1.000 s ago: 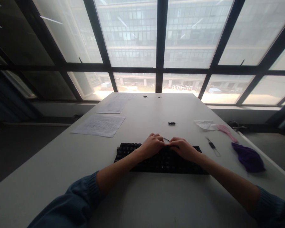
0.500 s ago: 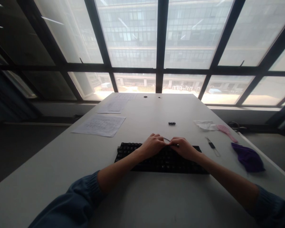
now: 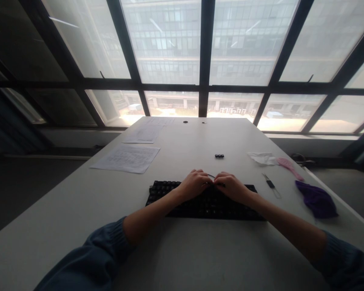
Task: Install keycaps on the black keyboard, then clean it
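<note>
A black keyboard [image 3: 209, 210] was worked over by two bare hands on a white bench [image 3: 188, 250], where it was set lengthwise from left to right. Its middle upper keys were covered by the left hand [image 3: 197, 182] and the right hand [image 3: 230, 186], which were brought together with fingers bent and fingertips nearly met above the far edge. The grip of each hand was kept narrow, but whether anything was pinched in either could not be told, as the fingertips were partly hidden. A thin dark cable [image 3: 211, 176] was glimpsed in a short curve just beyond the fingers. Both forearms were framed by gathered blue sleeves [image 3: 109, 242]. Farther off, slightly right of center, three small black keycaps [image 3: 219, 156] were lined up in a row. To the right of the keyboard, a slim tool [image 3: 270, 184] with a dark handle and a wire loop was laid with its loop toward the near side. Beyond it, a crumpled white tissue [image 3: 262, 158] was placed beside a pink hairbrush [image 3: 288, 166], and a purple cloth [image 3: 317, 200] was spread near the right edge. On the left, a printed sheet [image 3: 127, 159] was laid, with more papers [image 3: 142, 133] placed beyond it. The far end was backlit by dark-framed windows [image 3: 239, 44].
</note>
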`<state>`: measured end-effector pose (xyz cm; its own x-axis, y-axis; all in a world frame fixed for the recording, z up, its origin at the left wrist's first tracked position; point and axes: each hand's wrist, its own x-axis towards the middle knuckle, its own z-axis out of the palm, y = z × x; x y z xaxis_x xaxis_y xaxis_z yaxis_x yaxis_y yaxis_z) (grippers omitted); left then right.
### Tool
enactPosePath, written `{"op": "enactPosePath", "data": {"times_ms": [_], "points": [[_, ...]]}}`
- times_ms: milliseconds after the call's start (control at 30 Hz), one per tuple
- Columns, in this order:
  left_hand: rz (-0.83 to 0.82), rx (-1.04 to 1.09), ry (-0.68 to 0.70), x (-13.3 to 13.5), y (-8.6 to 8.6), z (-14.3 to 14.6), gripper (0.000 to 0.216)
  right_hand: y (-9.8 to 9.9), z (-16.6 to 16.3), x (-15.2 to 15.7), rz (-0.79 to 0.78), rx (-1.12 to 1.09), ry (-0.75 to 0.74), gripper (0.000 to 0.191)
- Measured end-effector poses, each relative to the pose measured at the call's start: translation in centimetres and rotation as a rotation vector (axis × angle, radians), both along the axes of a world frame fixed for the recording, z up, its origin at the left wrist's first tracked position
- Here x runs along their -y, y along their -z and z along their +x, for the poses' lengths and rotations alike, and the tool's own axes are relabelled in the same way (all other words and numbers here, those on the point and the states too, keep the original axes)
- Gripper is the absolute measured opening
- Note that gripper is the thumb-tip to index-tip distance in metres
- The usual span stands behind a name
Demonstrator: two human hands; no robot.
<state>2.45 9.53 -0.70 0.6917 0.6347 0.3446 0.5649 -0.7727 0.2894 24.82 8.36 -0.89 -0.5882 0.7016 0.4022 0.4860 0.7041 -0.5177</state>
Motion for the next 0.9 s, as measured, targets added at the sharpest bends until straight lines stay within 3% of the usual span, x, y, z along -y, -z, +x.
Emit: {"op": "enactPosePath", "data": {"times_ms": [433,600,800,900], "points": [[0.014,0.007,0.009,-0.2,0.2,0.0,0.012,0.4,0.3,-1.1,0.015,0.061,-0.069,0.018],[0.116,-0.095,0.041,-0.2,0.2,-0.2,0.017,-0.1,0.6,-1.3,-0.053,0.058,-0.114,0.018],[0.21,-0.227,0.07,0.3,-0.8,-0.2,0.017,-0.2,2.0,-2.1,-0.228,-0.097,0.093,0.007],[0.213,-0.231,0.072,0.3,-0.9,-0.1,0.016,0.1,2.3,-2.1,-0.269,-0.123,0.128,0.007]]}}
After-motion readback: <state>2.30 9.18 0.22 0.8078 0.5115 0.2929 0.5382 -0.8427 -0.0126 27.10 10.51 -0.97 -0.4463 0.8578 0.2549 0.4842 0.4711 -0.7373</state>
